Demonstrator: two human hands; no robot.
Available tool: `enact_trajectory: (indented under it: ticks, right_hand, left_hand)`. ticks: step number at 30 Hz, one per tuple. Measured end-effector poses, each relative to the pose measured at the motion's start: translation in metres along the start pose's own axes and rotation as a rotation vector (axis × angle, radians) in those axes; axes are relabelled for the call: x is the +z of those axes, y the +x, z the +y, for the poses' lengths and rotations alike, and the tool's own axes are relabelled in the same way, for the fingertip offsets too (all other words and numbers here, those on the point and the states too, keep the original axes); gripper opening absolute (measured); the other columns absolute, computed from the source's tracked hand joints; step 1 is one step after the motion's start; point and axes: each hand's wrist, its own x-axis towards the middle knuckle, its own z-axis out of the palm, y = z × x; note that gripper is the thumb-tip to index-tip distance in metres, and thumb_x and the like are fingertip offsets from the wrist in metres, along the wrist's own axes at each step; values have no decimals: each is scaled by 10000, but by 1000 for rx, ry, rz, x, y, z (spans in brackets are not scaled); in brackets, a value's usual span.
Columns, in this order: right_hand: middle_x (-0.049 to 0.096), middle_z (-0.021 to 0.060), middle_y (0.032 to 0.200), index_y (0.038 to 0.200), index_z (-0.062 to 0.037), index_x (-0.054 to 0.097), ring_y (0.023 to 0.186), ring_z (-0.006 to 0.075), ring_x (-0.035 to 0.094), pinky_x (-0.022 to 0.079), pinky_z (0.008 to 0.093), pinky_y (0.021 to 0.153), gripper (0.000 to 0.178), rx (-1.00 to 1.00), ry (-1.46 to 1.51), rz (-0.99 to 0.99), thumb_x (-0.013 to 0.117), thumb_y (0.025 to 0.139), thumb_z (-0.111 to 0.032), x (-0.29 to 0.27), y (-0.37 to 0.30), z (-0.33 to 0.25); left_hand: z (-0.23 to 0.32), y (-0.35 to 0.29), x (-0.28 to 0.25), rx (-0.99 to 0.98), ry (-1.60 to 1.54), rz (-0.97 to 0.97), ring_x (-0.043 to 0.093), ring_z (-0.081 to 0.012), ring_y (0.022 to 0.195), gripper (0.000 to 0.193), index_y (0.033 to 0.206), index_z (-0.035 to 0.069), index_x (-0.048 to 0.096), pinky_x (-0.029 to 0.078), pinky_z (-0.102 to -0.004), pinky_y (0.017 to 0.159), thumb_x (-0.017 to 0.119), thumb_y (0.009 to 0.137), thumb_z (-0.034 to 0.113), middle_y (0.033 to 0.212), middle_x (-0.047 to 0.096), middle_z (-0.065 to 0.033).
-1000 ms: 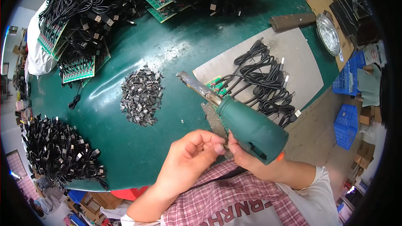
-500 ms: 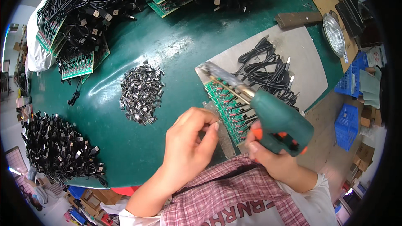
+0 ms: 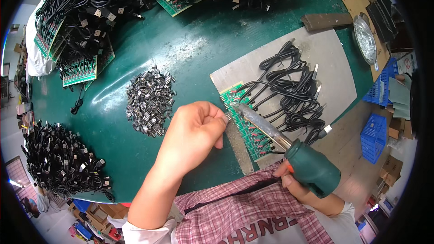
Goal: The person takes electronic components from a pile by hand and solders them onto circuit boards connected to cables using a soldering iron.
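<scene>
My right hand (image 3: 302,190) is wrapped round the handle of a green soldering gun (image 3: 314,167) with an orange trigger. The gun's long metal barrel slants toward the upper left, and its tip lies over the left part of a green circuit board panel (image 3: 246,131). Whether the tip touches the board I cannot tell. Black cables (image 3: 289,86) run from the panel to the right, with coiled lengths and metal plugs. My left hand (image 3: 192,133) is closed in a pinch beside the panel's left edge; whatever its fingertips hold is too small to make out.
Left of my left hand lies a heap of small metal-and-black connectors (image 3: 150,104). A grey sheet (image 3: 334,63) sits under the panel. Bundled black USB cables (image 3: 63,162) pile up at lower left, more cabled panels (image 3: 81,74) behind. A metal dish (image 3: 364,40) stands at far right.
The soldering gun has swung so its tip sits lower, over the panel, with its body lower too. My left hand has shifted slightly left and up along the panel's edge.
</scene>
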Motion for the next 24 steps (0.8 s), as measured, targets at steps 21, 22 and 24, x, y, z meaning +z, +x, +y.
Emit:
enact_trajectory:
  ticks: [21,22,24]
  right_hand:
    - [659,29,882,959,-138,713,724,165,633,527,293,573,340,-191,-524,93,756,630,-210,0,-10,41]
    - [663,46,875,960,-74,672,718,158,616,498,291,618,226,-209,-444,82,676,748,-152,0,-8,35]
    - [668,63,867,960,-10,632,712,151,599,469,289,663,132,-225,-364,71,595,866,-95,-1,-5,32]
  left_hand:
    - [7,10,4,-52,96,30,433,-38,446,148,787,2,610,311,-212,405,600,881,115,555,561,-1]
    - [7,10,4,-54,89,27,430,-37,444,148,786,2,609,308,-213,404,600,881,114,554,560,0]
    - [6,11,3,-54,88,19,426,-37,443,147,783,3,609,303,-213,404,599,881,112,552,558,1]
